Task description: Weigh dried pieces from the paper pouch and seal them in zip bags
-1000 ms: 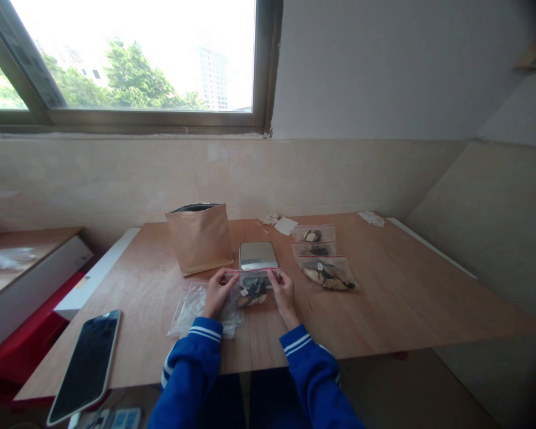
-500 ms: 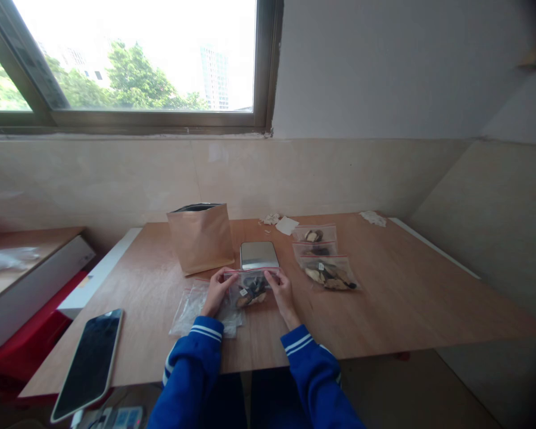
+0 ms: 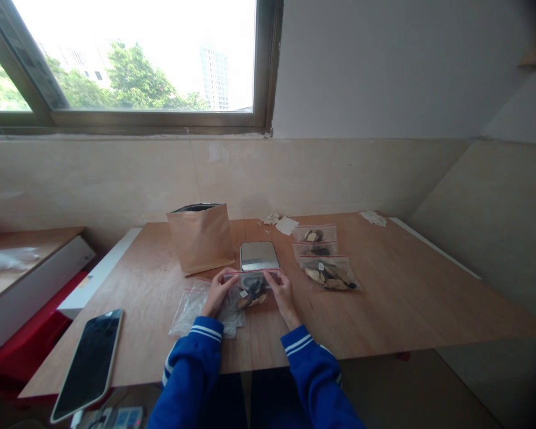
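Note:
A clear zip bag with dark and pale dried pieces and a small white label inside hangs between my two hands. My left hand pinches its red-edged top at the left corner. At the right corner, my right hand pinches the same edge between thumb and fingers. Just beyond the bag lies a flat scale with a metal top. Flat clear zip bags rest partly under my left hand and wrist.
A brown paper pouch stands with its top open at the back left. Filled zip bags overlap on the right. White paper scraps lie near the wall. A large phone juts over the table's front left edge, a cable plugged in.
Both hands keep their pinch on the bag's top edge, with only a very slight shift of the fingers. Everything else stays in place.

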Available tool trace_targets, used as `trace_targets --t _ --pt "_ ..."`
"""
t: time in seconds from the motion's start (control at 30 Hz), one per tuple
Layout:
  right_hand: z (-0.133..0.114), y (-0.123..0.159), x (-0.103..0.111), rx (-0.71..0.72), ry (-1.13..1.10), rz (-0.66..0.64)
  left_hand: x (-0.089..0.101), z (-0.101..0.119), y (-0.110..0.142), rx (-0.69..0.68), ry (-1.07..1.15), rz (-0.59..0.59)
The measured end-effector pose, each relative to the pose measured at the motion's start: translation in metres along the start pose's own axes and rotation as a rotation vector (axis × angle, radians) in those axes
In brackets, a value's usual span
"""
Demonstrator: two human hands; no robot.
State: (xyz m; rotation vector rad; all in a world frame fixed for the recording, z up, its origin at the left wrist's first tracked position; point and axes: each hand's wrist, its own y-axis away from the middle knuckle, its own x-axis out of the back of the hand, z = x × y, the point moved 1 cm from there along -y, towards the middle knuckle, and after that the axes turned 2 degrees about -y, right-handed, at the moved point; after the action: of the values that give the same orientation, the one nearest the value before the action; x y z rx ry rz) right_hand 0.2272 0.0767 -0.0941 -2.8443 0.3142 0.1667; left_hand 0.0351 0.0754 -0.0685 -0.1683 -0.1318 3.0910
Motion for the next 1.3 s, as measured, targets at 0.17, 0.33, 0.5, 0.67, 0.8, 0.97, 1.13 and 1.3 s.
trace_targets --t 0.17,0.33,0.5,0.67,0.8,0.97,1.13,1.3 --pt "0.002 0.0 0.0 -0.01 0.021 0.014 -0.001 0.0 0.0 0.021 -0.012 -0.08" --pt "-0.001 0.0 0.0 0.044 0.047 0.002 0.0 -0.002 0.0 0.041 0.034 -0.062" --pt "-0.007 0.0 -0.001 0.099 0.081 0.021 0.002 -0.003 -0.001 0.008 0.003 -0.044" --pt "-0.006 0.001 -0.001 0.089 0.07 0.018 0.003 -0.004 -0.002 -0.001 -0.02 -0.031" --pt "-0.007 0.002 -0.002 0.053 0.047 -0.017 0.001 0.0 0.0 0.033 -0.002 -0.071" --pt "-0.015 0.003 -0.007 0.069 0.017 -0.088 -0.002 0.004 0.003 0.062 -0.008 -0.113" --pt "-0.023 0.004 -0.009 0.091 0.062 -0.164 -0.002 0.002 0.002 0.06 -0.022 -0.122" --pt "-0.023 0.004 -0.008 0.081 0.073 -0.165 -0.001 0.001 0.002 0.048 -0.044 -0.116"
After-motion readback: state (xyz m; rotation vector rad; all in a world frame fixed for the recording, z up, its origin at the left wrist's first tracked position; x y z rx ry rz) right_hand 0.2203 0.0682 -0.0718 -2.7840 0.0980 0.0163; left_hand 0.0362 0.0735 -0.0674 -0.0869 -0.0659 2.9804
